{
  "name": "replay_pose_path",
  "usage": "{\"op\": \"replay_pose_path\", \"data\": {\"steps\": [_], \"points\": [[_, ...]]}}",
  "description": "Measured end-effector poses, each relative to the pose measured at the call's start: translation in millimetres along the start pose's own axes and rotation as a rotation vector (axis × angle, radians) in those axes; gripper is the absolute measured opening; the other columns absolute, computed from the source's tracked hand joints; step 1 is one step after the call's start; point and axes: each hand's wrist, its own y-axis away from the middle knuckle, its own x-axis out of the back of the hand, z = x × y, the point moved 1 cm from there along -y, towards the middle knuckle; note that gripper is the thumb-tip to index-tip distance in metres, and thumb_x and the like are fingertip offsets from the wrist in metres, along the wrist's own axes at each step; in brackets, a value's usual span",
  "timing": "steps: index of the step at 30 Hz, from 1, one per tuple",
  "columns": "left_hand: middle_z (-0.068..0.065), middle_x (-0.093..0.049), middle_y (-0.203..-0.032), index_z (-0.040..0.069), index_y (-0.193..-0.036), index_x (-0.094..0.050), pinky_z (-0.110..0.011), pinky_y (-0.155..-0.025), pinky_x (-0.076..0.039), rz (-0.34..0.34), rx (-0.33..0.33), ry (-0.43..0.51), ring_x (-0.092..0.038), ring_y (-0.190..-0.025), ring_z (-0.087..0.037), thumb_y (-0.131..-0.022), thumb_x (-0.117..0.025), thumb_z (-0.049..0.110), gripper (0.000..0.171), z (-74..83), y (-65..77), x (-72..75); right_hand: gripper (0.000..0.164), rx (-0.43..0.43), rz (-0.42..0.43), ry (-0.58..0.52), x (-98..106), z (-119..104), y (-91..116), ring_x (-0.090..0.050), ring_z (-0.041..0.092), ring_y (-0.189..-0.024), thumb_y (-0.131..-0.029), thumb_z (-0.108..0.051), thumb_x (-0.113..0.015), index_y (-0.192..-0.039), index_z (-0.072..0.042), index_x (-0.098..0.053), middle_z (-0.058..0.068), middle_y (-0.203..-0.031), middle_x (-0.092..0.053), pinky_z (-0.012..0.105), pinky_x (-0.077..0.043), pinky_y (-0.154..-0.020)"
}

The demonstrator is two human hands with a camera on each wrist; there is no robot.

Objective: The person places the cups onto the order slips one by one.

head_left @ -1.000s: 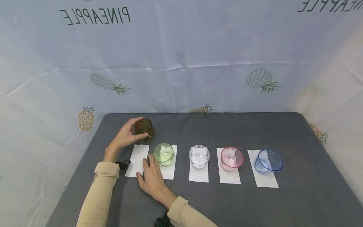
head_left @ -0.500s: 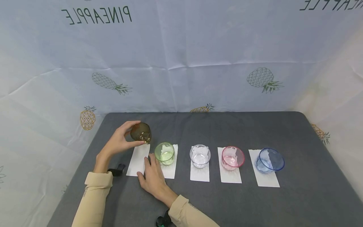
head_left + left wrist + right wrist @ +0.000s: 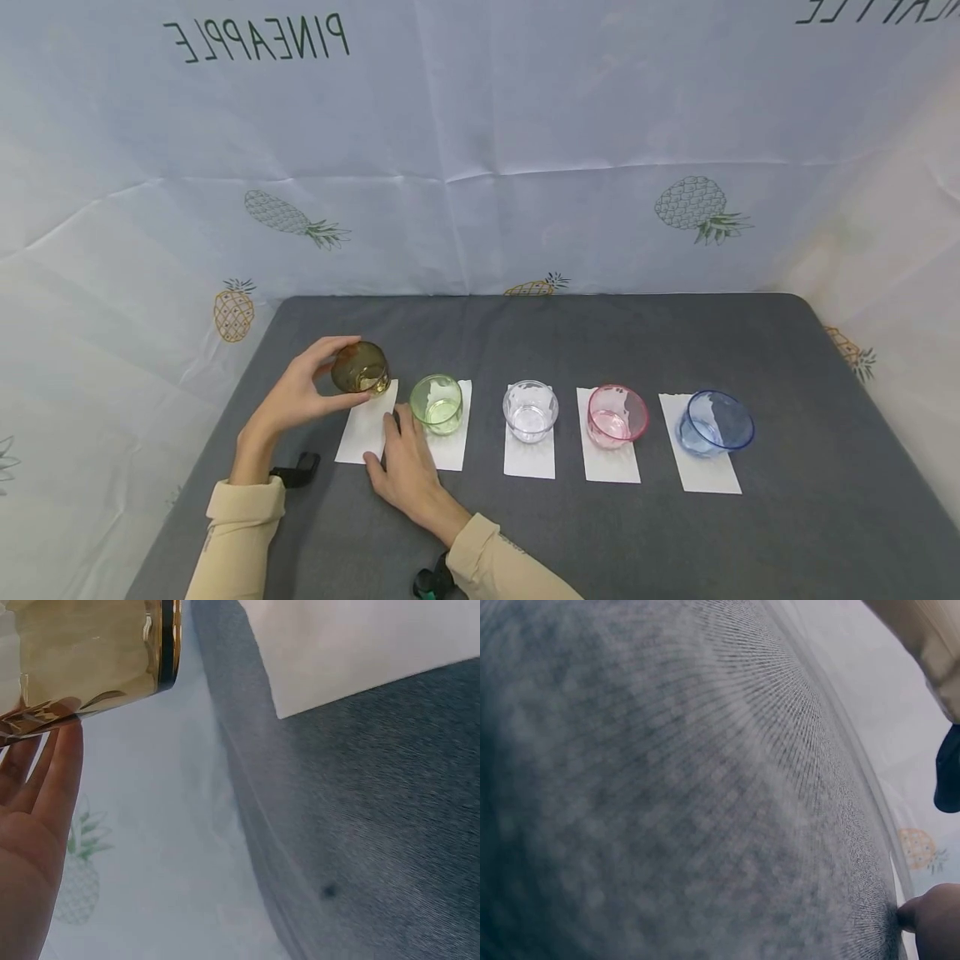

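An amber glass [image 3: 360, 368] is gripped between the thumb and fingers of my left hand [image 3: 285, 400]. It is held over the far end of the leftmost white paper slip [image 3: 363, 433]. In the left wrist view the amber glass [image 3: 90, 652] appears above the paper, its thick base towards the right, with fingers beneath its side. My right hand [image 3: 408, 471] rests on the table, fingers extended between that slip and the one under a green glass [image 3: 437, 406]. Its fingertips are close to the green glass; whether they touch it I cannot tell. Only its thumb [image 3: 934, 919] shows in the right wrist view.
To the right stand a clear glass [image 3: 530, 412], a pink-rimmed glass [image 3: 617, 417] and a blue glass [image 3: 715, 423], each on its own paper slip. A grey cloth [image 3: 600, 533] covers the table. A white pineapple-print curtain [image 3: 480, 125] hangs behind and at both sides.
My left hand has brought the amber glass left and nearer, from the table's far side to above the leftmost slip's end. My right hand has stayed in place.
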Motion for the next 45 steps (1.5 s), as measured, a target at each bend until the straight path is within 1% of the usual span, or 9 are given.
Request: {"op": "replay_pose_path", "data": {"steps": [3, 6, 11, 19, 22, 27, 30, 39, 45], "points": [[-0.014, -0.056, -0.143, 0.007, -0.148, -0.051, -0.066, -0.103, -0.048, -0.002, 0.002, -0.006, -0.050, -0.122, 0.000, -0.079, -0.089, 0.014, 0.079, -4.1, 5.1, -1.0, 0.056, -0.006, -0.007, -0.013, -0.1, -0.1, -0.3, -0.053, 0.027, -0.130, -0.093, -0.030, -0.073, -0.134, 0.006, -0.059, 0.016, -0.138, -0.051, 0.036, -0.046, -0.113], [-0.014, -0.056, -0.143, 0.007, -0.148, -0.052, -0.066, -0.102, -0.049, -0.007, 0.002, -0.010, -0.048, -0.122, 0.006, -0.080, -0.089, 0.015, 0.078, -8.0, 9.7, -2.8, 0.056, -0.022, -0.021, -0.020, -0.7, -0.1, -0.5, -0.053, 0.027, -0.131, -0.094, -0.030, -0.072, -0.135, 0.005, -0.059, 0.016, -0.139, -0.051, 0.037, -0.046, -0.113], [-0.012, -0.057, -0.142, 0.008, -0.148, -0.052, -0.064, -0.100, -0.050, -0.014, 0.009, -0.021, -0.047, -0.121, 0.010, -0.079, -0.089, 0.016, 0.078, -13.0, 17.3, -5.2, 0.056, -0.039, -0.022, -0.026, -0.9, -0.7, -0.5, -0.054, 0.027, -0.131, -0.094, -0.031, -0.073, -0.135, 0.005, -0.059, 0.016, -0.140, -0.051, 0.037, -0.047, -0.112], [-0.012, -0.057, -0.141, 0.007, -0.148, -0.052, -0.062, -0.100, -0.050, -0.027, 0.014, -0.019, -0.048, -0.120, 0.010, -0.079, -0.090, 0.016, 0.079, -20.6, 23.9, -7.8, 0.057, -0.039, -0.006, -0.032, -0.5, -1.2, -2.1, -0.054, 0.026, -0.128, -0.093, -0.032, -0.074, -0.135, 0.004, -0.060, 0.014, -0.136, -0.053, 0.036, -0.049, -0.110], [-0.012, -0.058, -0.140, 0.005, -0.147, -0.051, -0.061, -0.099, -0.051, -0.040, 0.017, -0.029, -0.052, -0.119, 0.004, -0.079, -0.090, 0.016, 0.079, -21.6, 25.5, -8.7, 0.058, -0.047, -0.018, -0.048, -0.1, -1.4, -2.2, -0.054, 0.027, -0.130, -0.093, -0.032, -0.074, -0.136, 0.005, -0.059, 0.015, -0.138, -0.053, 0.037, -0.048, -0.111], [-0.016, -0.057, -0.140, 0.002, -0.147, -0.050, -0.061, -0.099, -0.052, -0.077, 0.027, -0.002, -0.059, -0.120, -0.026, -0.080, -0.089, 0.016, 0.079, -22.5, 28.0, -12.0, 0.059, -0.056, -0.026, -0.059, -0.1, -1.6, -2.4, -0.054, 0.026, -0.131, -0.093, -0.031, -0.074, -0.137, 0.005, -0.058, 0.015, -0.139, -0.053, 0.037, -0.048, -0.112], [-0.018, -0.056, -0.141, 0.002, -0.148, -0.049, -0.064, -0.099, -0.051, -0.091, 0.034, 0.020, -0.058, -0.121, -0.035, -0.081, -0.088, 0.017, 0.079, -23.9, 28.5, -14.0, 0.060, -0.058, -0.023, -0.047, -0.6, -1.6, -2.9, -0.054, 0.025, -0.130, -0.093, -0.032, -0.074, -0.137, 0.005, -0.058, 0.014, -0.138, -0.053, 0.036, -0.049, -0.111], [-0.018, -0.056, -0.141, 0.002, -0.148, -0.048, -0.067, -0.100, -0.050, -0.077, 0.043, 0.027, -0.058, -0.121, -0.035, -0.082, -0.086, 0.015, 0.077, -28.1, 30.4, -16.6, 0.061, -0.071, -0.041, -0.043, -2.1, -1.2, -2.8, -0.054, 0.025, -0.130, -0.093, -0.034, -0.074, -0.138, 0.004, -0.057, 0.013, -0.138, -0.053, 0.035, -0.048, -0.112], [-0.020, -0.056, -0.142, 0.001, -0.148, -0.049, -0.069, -0.099, -0.049, -0.031, 0.064, 0.005, -0.056, -0.126, -0.038, -0.084, -0.085, 0.017, 0.075, -25.1, 31.3, -22.1, 0.061, -0.066, -0.030, -0.016, -2.1, -0.7, -1.9, -0.055, 0.023, -0.127, -0.092, -0.035, -0.074, -0.137, 0.003, -0.058, 0.011, -0.134, -0.053, 0.034, -0.049, -0.110]]}}
